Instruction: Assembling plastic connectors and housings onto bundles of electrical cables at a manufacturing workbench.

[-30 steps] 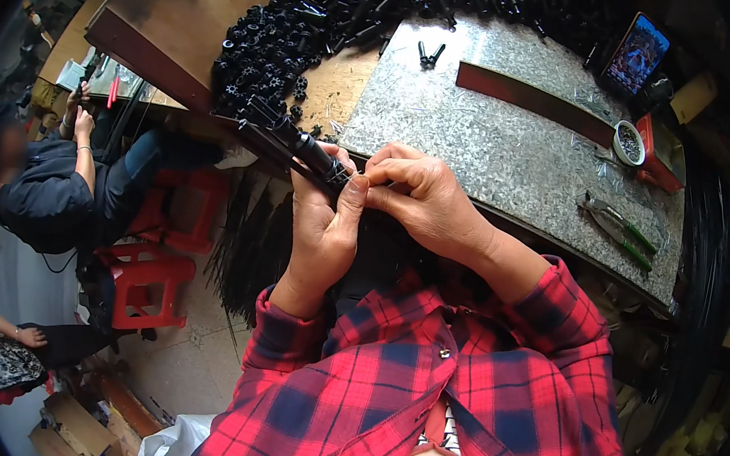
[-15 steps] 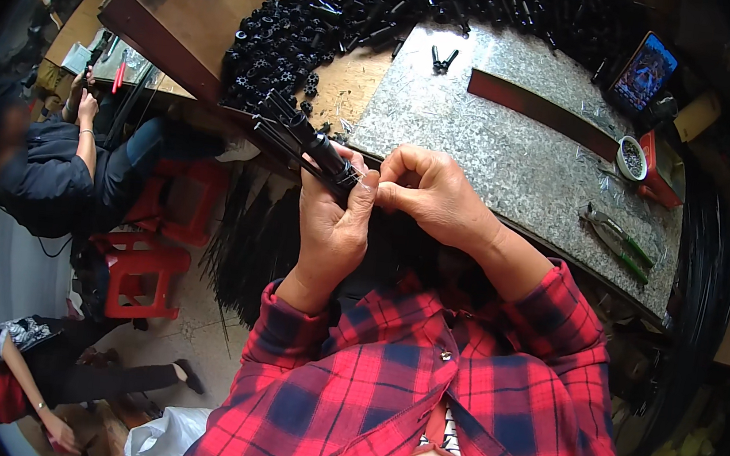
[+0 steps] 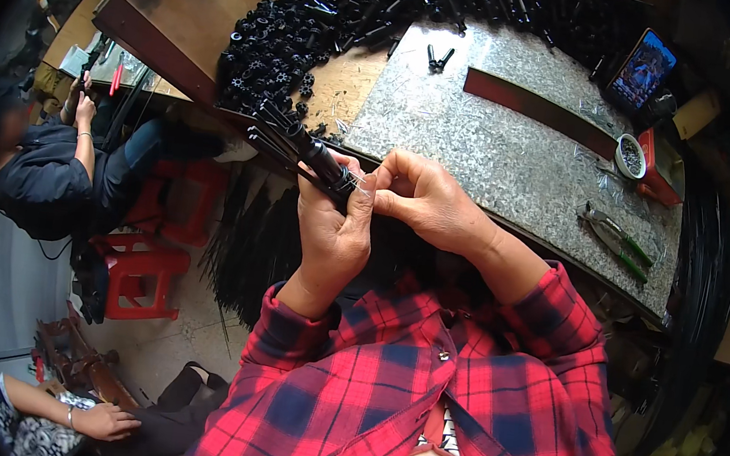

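Both hands closed: left hand (image 3: 336, 225) grips a bundle of black rods (image 3: 298, 144); right hand (image 3: 426, 201) pinches its end above the bench (image 3: 497, 153).

From my remote seat the feed looks evenly lit by soft, diffuse light; nothing throws a hard shadow. The speckled grey stone slab (image 3: 515, 155) reads bright with a mild sheen but no blown-out glare. The heap of small black plastic parts (image 3: 333, 20) swallows detail in its dark mass. Fisheye bending curves the wooden bench edge (image 3: 162, 46), and a black vignette rings the frame. The centre is sharp; the red plastic stool (image 3: 142, 271) toward the rim looks softer.
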Tool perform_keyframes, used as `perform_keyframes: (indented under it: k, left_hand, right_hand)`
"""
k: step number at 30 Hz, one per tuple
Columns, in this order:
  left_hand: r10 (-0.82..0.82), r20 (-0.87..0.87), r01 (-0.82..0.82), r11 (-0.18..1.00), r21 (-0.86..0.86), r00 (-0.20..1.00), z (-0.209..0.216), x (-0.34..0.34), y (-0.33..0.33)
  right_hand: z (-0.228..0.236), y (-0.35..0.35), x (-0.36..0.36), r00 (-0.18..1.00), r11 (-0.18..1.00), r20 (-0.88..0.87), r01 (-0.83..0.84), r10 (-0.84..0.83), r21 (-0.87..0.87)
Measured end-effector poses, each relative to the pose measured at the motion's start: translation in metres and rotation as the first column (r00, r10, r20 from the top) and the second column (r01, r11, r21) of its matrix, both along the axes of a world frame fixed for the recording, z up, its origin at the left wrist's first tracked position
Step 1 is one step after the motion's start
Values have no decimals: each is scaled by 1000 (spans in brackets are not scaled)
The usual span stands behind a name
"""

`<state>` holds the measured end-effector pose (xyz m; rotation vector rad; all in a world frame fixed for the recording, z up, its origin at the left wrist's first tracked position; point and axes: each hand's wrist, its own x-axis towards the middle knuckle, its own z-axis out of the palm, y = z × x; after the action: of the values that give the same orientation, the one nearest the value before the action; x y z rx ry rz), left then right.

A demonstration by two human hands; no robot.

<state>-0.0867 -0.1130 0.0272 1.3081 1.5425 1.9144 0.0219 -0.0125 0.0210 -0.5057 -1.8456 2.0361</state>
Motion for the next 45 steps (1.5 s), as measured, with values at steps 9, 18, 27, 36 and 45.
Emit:
perform_keyframes:
  k: [9, 18, 27, 36, 45]
  left_hand:
    - [21, 10, -21, 999, 26, 1000, 2, 4, 2]
    - [-67, 144, 58, 996, 65, 987, -1, 9, 5]
    - [-82, 118, 75, 995, 65, 990, -2, 11, 8]
    - [-100, 120, 82, 987, 140, 988, -4, 21, 11]
    - [-145, 84, 127, 974, 190, 986, -7, 28, 10]
  right_hand:
    - [1, -14, 5, 999, 999, 15, 41, -41, 17]
    - [-18, -26, 2, 991, 997, -119, 69, -67, 16]
    - [-10, -33, 6, 980, 986, -142, 151, -140, 69]
    - [9, -39, 14, 975, 977, -156, 132, -159, -168]
    - [7, -49, 10, 942, 939, -76, 333, -327, 85]
